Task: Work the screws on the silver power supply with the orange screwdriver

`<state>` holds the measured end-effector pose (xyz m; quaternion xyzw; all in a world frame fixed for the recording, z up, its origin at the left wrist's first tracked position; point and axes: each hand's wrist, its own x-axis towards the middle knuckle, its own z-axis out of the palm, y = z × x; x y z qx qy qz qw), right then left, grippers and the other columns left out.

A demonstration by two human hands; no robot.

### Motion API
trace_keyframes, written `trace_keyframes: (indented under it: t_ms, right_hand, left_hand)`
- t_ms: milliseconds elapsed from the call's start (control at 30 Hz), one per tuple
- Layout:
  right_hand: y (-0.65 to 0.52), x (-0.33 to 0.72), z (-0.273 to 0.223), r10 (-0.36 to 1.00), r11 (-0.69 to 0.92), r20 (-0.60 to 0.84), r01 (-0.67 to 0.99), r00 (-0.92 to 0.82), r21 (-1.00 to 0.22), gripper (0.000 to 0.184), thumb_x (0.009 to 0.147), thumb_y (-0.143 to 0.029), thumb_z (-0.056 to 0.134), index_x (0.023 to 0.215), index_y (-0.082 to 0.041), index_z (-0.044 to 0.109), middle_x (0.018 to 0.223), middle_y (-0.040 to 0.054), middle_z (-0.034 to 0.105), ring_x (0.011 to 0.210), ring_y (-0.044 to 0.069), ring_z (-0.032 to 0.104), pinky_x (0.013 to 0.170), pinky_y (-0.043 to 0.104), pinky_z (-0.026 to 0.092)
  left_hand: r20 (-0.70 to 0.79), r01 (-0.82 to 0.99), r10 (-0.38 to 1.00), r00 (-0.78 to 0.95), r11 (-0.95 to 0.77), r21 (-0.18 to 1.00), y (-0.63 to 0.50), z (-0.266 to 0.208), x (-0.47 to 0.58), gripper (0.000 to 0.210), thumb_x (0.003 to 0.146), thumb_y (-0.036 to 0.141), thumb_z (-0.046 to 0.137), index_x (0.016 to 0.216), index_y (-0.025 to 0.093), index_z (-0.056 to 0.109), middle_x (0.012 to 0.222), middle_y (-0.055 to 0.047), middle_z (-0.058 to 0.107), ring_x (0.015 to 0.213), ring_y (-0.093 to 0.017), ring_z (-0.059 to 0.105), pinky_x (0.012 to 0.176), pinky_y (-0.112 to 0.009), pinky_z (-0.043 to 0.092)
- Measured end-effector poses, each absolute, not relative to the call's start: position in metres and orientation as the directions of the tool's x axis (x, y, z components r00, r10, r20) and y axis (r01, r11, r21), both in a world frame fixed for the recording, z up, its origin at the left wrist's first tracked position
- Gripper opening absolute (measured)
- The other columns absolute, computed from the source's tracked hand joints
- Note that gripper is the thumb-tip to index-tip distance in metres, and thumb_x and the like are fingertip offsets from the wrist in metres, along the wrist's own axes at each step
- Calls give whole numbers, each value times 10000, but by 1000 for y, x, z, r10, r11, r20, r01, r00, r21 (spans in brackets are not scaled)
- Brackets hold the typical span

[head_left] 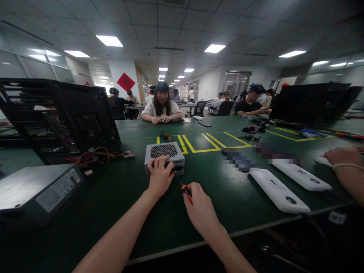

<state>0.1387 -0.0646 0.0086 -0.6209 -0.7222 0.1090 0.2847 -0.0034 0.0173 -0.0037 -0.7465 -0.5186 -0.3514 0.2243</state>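
Note:
A grey metal computer power supply [179, 151] with a honeycomb vent on top stands on the green table in front of me. My left hand [159, 175] grips its near side, with the fingers curled over the upper edge. A dark part [178, 168] shows beside the thumb; what it is I cannot make out. My right hand [200, 201] is closed around the orange-and-black handle of a screwdriver [187, 192]. Its thin shaft slants up and left to the near face of the power supply, just by my left thumb. The tip is hard to see.
Left stand a second power supply [54, 189], a black computer case [82, 113] and loose coloured cables [98, 156]. White devices [280, 191] lie right, near another person's hand [345, 159]. Yellow tape [207, 151] marks the table [159, 227]. Across it sits a person [162, 106]; dark monitors [305, 102] stand right.

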Motion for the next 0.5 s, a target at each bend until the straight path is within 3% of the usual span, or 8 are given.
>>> trace_keyframes:
  t_ms: [167, 300, 400, 500]
  right_hand:
    - [-64, 141, 13, 967, 192, 237, 874, -92, -446, 225, 898, -145, 340, 1025, -141, 526, 880, 87, 621, 842, 194, 627, 701, 297, 463]
    - [-69, 133, 14, 947, 242, 302, 854, -105, -460, 399, 781, -54, 478, 1174, -96, 423, 1076, 138, 540, 896, 194, 605, 736, 282, 482]
    - [-73, 129, 14, 938, 256, 326, 869, -118, -423, 362, 738, -2, 476, 1087, -97, 476, 1057, 131, 516, 838, 177, 606, 713, 269, 492]
    - [-72, 132, 13, 936, 240, 332, 901, -116, -361, 259, 822, -50, 408, 1053, -109, 508, 974, 115, 556, 811, 187, 614, 676, 285, 493]
  left_hand:
    - [758, 931, 615, 217, -365, 29, 17, -3, -3, 124, 701, 205, 612, 820, 225, 587, 1181, -102, 511, 1128, -279, 414, 943, -496, 247]
    - [760, 930, 613, 217, -368, 30, 17, -3, -3, 119, 706, 213, 609, 823, 226, 586, 1189, -101, 507, 1133, -278, 410, 944, -492, 247]
    - [760, 929, 613, 216, -368, 33, 18, -4, -4, 111, 708, 214, 608, 817, 226, 584, 1184, -99, 509, 1138, -275, 408, 949, -491, 242]
    - [760, 929, 613, 217, -369, 32, 18, -4, -4, 115, 707, 215, 611, 818, 226, 584, 1185, -99, 507, 1139, -275, 406, 949, -493, 242]
